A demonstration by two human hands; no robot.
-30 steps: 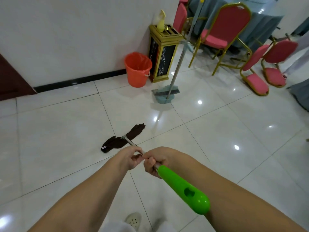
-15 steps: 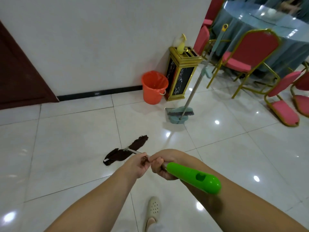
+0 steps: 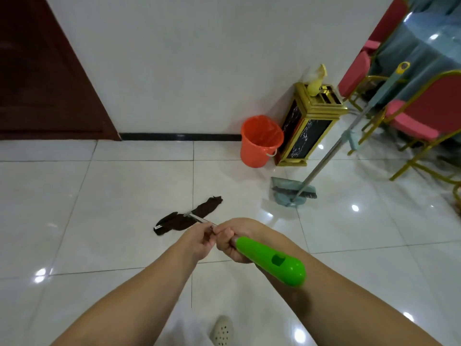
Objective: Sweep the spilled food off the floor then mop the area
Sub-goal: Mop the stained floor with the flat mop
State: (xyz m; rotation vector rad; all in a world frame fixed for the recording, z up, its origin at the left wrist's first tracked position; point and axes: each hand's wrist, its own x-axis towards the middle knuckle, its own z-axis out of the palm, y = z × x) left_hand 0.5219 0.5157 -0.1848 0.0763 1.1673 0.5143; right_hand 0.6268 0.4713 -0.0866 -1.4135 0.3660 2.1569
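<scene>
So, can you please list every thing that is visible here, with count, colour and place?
mop: 1, dark brown head, green handle end, on floor ahead
broom: 1, teal, standing with dustpan, right
bucket: 1, orange, by the wall
bin: 1, gold and black, beside bucket
spray bottle: 1, yellow, on bin
chairs: several, red and gold, far right
door: 1, dark brown, left
shoe: 1, white, bottom
left hand: grips mop shaft
right hand: grips mop shaft

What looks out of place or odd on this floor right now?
No spilled food shows on the tiles. The broom stands unattended in its dustpan beside the orange bucket. The mop head lies skewed to the tile lines.
</scene>
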